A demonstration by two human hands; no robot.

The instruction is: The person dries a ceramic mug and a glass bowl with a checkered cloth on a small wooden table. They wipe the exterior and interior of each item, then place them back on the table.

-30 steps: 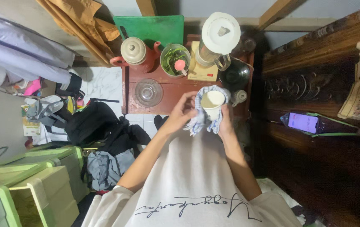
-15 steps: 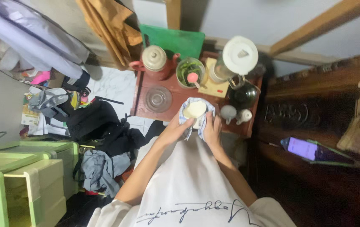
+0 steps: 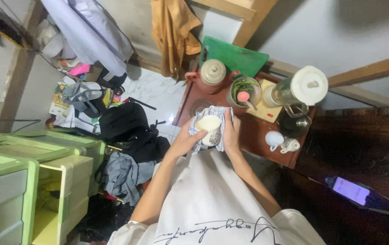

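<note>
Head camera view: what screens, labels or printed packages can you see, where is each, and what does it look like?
Phone: lower right on the dark wooden surface, flat rectangle, lit pale violet screen.
Blender base label: small red patch on the cream base, behind the mug.
Printed packet: floor at left, colourful, flat.

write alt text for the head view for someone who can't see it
Seen from above, a person's left hand and right hand hold a white cup wrapped in a checked cloth over a small red table carrying a blender and lidded jug.
</note>
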